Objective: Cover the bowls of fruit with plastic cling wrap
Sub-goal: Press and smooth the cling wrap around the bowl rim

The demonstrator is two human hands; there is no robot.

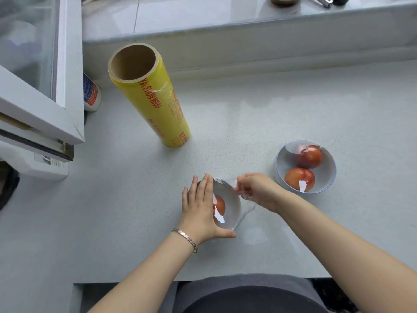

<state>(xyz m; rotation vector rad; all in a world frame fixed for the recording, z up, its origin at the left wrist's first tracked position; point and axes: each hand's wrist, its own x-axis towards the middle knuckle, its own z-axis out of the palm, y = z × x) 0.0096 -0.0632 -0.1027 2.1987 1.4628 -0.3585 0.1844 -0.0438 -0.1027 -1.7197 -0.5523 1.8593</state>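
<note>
- Left hand [199, 204] in lower centre of frame, fingers straight and together, laid flat on the left side of the near bowl [230, 206], thumb stretched along its lower rim; nothing gripped
- Right hand [257, 190] just right of that bowl, fingers curled, pinching the cling wrap sheet [247, 207] at the bowl's right rim
- Sheet lay over the bowl top, loose crumpled edge trailing onto the counter [248, 114] at lower right of bowl
- One red-orange fruit [219, 205] showed inside, glare on the film above it
- Second bowl [327, 168] at right of frame, apart from the hands, held two red fruits; looked film-covered, glare on top
- Yellow cling wrap roll [153, 96] stood on end at upper left centre, well apart from both bowls
- Bracelet [185, 237] on left wrist
- Small white bottle [91, 93] left of the roll, by the window frame [70, 64]
</note>
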